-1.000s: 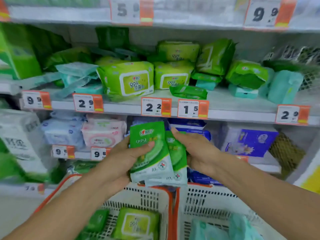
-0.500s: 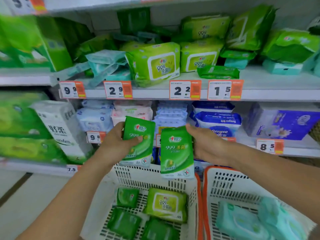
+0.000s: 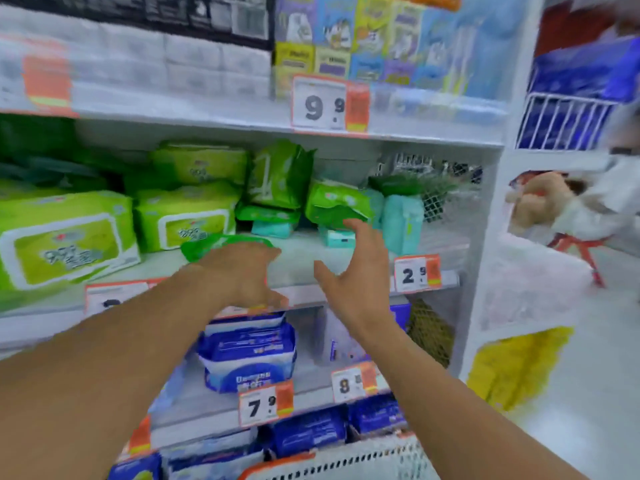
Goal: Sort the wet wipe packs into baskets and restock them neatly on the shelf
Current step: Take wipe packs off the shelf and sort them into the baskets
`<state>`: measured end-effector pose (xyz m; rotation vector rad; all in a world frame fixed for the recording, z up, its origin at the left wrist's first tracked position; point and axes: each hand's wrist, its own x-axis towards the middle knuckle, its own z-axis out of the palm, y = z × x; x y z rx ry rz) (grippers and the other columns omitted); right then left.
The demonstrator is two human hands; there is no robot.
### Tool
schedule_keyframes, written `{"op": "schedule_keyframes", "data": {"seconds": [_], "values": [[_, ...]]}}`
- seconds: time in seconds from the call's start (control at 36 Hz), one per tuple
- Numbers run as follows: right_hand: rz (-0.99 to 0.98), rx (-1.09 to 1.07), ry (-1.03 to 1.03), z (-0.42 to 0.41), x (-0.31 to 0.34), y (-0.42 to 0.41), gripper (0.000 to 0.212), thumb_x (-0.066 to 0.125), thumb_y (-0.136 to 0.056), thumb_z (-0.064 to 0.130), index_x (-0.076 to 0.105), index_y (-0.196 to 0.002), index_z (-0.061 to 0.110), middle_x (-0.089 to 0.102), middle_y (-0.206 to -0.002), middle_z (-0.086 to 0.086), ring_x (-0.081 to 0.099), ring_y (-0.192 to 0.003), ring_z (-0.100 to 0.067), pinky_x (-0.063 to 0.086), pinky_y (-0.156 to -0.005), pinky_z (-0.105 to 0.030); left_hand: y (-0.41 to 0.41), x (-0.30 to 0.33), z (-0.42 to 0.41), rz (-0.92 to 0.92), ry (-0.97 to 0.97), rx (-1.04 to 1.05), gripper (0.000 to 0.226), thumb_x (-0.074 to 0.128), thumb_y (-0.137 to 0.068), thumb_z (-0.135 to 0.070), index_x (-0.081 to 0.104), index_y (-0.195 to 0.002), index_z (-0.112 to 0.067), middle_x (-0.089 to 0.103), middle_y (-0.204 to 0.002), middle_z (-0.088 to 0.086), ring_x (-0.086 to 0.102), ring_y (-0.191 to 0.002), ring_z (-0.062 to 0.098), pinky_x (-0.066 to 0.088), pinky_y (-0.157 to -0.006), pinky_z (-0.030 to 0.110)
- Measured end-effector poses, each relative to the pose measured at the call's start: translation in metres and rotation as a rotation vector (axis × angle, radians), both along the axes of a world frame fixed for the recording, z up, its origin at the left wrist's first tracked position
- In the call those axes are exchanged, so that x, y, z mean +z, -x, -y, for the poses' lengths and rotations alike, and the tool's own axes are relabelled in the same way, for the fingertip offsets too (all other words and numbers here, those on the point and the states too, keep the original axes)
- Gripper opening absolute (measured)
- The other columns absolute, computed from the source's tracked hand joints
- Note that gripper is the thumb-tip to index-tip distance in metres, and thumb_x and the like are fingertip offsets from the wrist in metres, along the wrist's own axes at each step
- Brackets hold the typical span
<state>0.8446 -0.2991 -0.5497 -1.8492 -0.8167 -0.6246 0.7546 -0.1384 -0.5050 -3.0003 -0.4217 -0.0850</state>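
Two bare hands are reaching toward the white metal shelf [image 3: 301, 251]. The left hand [image 3: 242, 275] is lying on a flat dark green wet wipe pack [image 3: 221, 244] at the shelf front; whether it is gripping the pack I cannot tell. The right hand [image 3: 356, 268] is spreading its fingers, holding nothing, near a crumpled green pack [image 3: 337, 204].

Shelf-edge price tags read "9.9" [image 3: 329, 103] upper centre, "2.9" [image 3: 416, 274] right, "7.9" [image 3: 265, 405] lower centre.
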Motion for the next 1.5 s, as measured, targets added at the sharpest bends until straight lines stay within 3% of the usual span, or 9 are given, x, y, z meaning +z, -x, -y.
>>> {"op": "schedule_keyframes", "data": {"seconds": [0.22,0.39,0.5,0.75,0.86,0.94,1.25,1.39,1.5], "values": [[0.051,-0.148,0.460,-0.009,0.060,-0.089,0.112,0.084,-0.061,0.062,0.030,-0.152,0.026,0.025,-0.157,-0.012,0.027,-0.143,-0.036,0.036,-0.113,-0.049,-0.058,0.003,0.001,-0.303,-0.061,0.061,0.100,0.070,-0.074,-0.068,0.029,-0.154,-0.025,0.039,-0.153,0.005,0.039,-0.138,0.028,0.036,-0.112,0.037],[-1.064,0.188,0.196,-0.054,0.112,-0.134,0.070,0.067,-0.064,0.078,0.067,-0.112,0.027,0.071,-0.109,-0.006,0.068,-0.107,-0.032,0.053,-0.088,-0.052,-0.052,0.005,0.008,-0.298,-0.006,0.101,0.095,0.069,-0.079,-0.063,0.027,-0.155,-0.024,0.038,-0.153,0.008,0.037,-0.139,0.029,0.036,-0.112,0.036],[-1.303,0.260,0.133,-0.063,0.109,-0.147,0.044,0.085,-0.059,0.057,0.065,-0.089,0.032,0.070,-0.087,0.006,0.072,-0.096,-0.013,0.055,-0.056,-0.028,-0.048,0.008,0.014,-0.284,0.011,0.104,0.092,0.069,-0.082,-0.059,0.027,-0.155,-0.023,0.036,-0.153,0.008,0.037,-0.139,0.029,0.035,-0.112,0.036],[-1.408,0.392,-0.074,-0.055,0.101,-0.150,0.031,0.079,-0.071,0.049,0.063,-0.079,0.023,0.064,-0.073,-0.003,0.060,-0.069,-0.019,0.045,-0.054,-0.025,-0.044,0.006,0.013,-0.265,0.017,0.108,0.096,0.070,-0.079,-0.062,0.025,-0.156,-0.026,0.035,-0.154,0.008,0.037,-0.139,0.030,0.036,-0.112,0.039],[-1.503,0.435,-0.178,-0.062,0.111,-0.137,0.055,0.085,-0.066,0.055,0.068,-0.094,0.011,0.071,-0.094,-0.018,0.063,-0.100,-0.044,0.059,-0.079,-0.056,-0.043,0.009,0.016,-0.274,0.018,0.114,0.097,0.070,-0.079,-0.062,0.024,-0.156,-0.026,0.035,-0.154,0.008,0.036,-0.139,0.030,0.035,-0.112,0.038],[-1.548,0.423,-0.295,-0.069,0.119,-0.121,0.043,0.081,-0.078,0.038,0.061,-0.095,0.004,0.059,-0.111,-0.025,0.049,-0.120,-0.055,0.061,-0.079,-0.049,-0.041,0.009,0.018,-0.292,0.002,0.118,0.097,0.067,-0.081,-0.063,0.021,-0.157,-0.027,0.033,-0.156,0.008,0.034,-0.141,0.030,0.034,-0.114,0.040],[-1.261,0.714,-0.406,0.024,0.077,-0.061,0.014,0.074,-0.085,0.018,0.070,-0.098,0.020,0.076,-0.103,-0.006,0.074,-0.092,-0.022,0.062,-0.064,-0.039,-0.008,-0.007,0.007,0.143,0.076,0.032,0.079,0.068,-0.087,-0.051,0.034,-0.153,-0.023,0.038,-0.155,0.004,0.037,-0.141,0.024,0.033,-0.114,0.035],[-1.241,0.865,-0.178,0.073,0.066,-0.003,0.033,0.078,-0.069,0.025,0.074,-0.099,0.015,0.077,-0.100,-0.007,0.076,-0.079,-0.020,0.064,-0.063,-0.040,0.051,0.008,0.005,0.852,0.791,0.191,0.036,0.050,-0.101,-0.042,0.061,-0.126,-0.018,0.060,-0.136,0.008,0.058,-0.118,0.028,0.047,-0.099,0.040],[-1.285,1.059,0.083,0.070,0.043,0.042,0.069,0.101,-0.024,0.029,0.081,-0.087,0.009,0.077,-0.091,-0.014,0.075,-0.068,-0.023,0.062,-0.054,-0.036,0.121,0.025,0.019,0.622,1.691,0.289,0.056,0.057,-0.079,-0.066,0.070,-0.108,-0.019,0.075,-0.103,0.008,0.073,-0.086,0.029,0.061,-0.067,0.044]]}}
